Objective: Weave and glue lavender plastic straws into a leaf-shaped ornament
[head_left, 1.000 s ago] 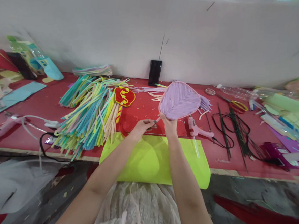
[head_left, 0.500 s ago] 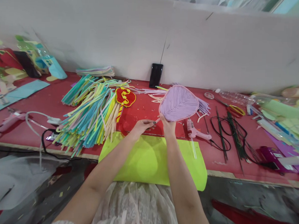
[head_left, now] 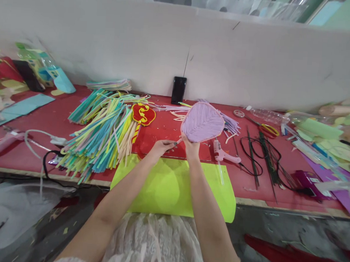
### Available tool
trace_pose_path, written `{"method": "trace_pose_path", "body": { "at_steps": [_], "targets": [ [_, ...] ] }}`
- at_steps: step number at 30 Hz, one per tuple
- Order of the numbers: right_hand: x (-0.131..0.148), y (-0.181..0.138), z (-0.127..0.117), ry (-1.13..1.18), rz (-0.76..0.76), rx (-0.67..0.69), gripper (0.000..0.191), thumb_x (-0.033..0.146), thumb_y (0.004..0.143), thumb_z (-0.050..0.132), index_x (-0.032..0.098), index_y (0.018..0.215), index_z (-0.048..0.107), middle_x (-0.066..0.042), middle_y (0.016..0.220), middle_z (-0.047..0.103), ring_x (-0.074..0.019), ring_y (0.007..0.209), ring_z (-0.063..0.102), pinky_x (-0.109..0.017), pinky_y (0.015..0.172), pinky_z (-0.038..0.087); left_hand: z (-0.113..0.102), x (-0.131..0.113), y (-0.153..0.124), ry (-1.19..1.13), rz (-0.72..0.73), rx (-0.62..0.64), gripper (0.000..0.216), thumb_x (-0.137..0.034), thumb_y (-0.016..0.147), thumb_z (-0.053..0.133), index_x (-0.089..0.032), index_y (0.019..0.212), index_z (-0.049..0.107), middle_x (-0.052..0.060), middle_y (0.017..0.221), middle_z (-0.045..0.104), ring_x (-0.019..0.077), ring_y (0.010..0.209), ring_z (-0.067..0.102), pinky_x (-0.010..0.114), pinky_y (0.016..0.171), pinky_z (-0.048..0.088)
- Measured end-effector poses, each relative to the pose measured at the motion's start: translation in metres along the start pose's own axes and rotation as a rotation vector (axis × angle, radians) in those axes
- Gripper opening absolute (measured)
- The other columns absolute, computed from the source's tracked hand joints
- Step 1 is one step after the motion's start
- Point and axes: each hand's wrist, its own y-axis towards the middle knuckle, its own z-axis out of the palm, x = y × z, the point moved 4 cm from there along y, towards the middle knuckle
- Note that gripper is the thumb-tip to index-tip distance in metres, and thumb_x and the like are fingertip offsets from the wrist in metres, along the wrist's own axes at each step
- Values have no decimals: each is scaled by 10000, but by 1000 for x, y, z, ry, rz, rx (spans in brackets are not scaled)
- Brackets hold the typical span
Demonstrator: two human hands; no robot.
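A lilac hand fan [head_left: 203,123], covered in rows of chenille stems with a pink rim, is tilted up above the table. My right hand [head_left: 191,147] is closed around the lower left of the fan, where its short pink handle [head_left: 179,140] comes out. At the handle's outer end, the fingertips of my left hand [head_left: 163,147] are pinched together on it. Beneath both hands lie a red board [head_left: 153,135] and a bright yellow-green sheet [head_left: 171,186]. A smaller red fan with yellow trim [head_left: 144,114] rests left of the board.
Bundled chenille stems [head_left: 100,134] are heaped at left. A pink glue gun [head_left: 225,154] lies right of my hands, with scissors [head_left: 268,130], dark wire stems [head_left: 266,156] and a purple box [head_left: 311,184] beyond. A black phone [head_left: 178,90] leans on the white wall.
The whole scene has slid slightly left in the view. Both hands keep the same hold on the fan and its handle.
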Motion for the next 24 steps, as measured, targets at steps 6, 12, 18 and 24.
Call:
{"method": "trace_pose_path", "body": {
  "at_steps": [6,12,18,24],
  "targets": [
    [0,2,1,16,-12,-7,281,402,589,758,158,687,660,-48,729,705,-175,721,627,-342,810,499,2,-1,0,11,9,-30,180,-257,684,738,-157,833,756,44,758,733,75,561,561,198,560,392],
    [1,3,-2,0,-32,-50,313,434,595,751,159,711,653,-54,749,704,-187,761,630,-369,855,491,3,-7,-5,218,233,-128,190,-289,741,687,-175,877,757,35,753,729,127,617,607,244,633,449],
    [-3,4,-1,30,-1,-57,332,448,593,757,157,722,662,-51,710,693,-186,731,626,-363,825,493,6,-16,-13,391,467,-178,153,-287,788,634,-217,864,747,36,816,734,154,700,636,269,713,489],
    [-4,3,0,39,8,-44,314,447,611,757,154,677,666,-39,672,678,-169,689,612,-352,796,493,8,-23,-19,429,510,-172,143,-235,803,616,-211,864,743,35,798,724,141,644,626,258,693,484]
  ]
}}
